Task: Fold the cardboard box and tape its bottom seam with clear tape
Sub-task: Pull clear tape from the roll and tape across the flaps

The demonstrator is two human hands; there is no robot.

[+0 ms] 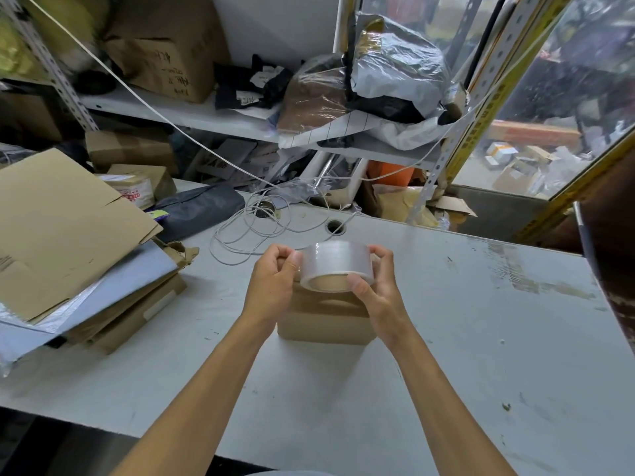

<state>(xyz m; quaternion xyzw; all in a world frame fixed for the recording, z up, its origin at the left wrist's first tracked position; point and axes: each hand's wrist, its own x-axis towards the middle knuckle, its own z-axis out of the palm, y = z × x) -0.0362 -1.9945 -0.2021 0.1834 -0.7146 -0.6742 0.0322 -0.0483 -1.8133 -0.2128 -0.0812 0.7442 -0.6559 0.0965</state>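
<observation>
A roll of clear tape [335, 264] with a brown cardboard core is held up above the table between both hands. My left hand [273, 283] pinches the roll's left side, thumb pressed on the outer surface. My right hand [376, 286] grips the right side, thumb across the front rim. Directly beneath the roll stands a small folded cardboard box [324, 321] on the white table [464, 338]. The hands and the roll hide part of the box's top.
A stack of flat cardboard sheets and mailers [65, 242] lies at the table's left. A grey poly bag [199, 211] and a coiled white cable [254, 228] sit behind. A cable hole [336, 226] is just beyond the hands. Cluttered shelves [220, 115] stand at the back.
</observation>
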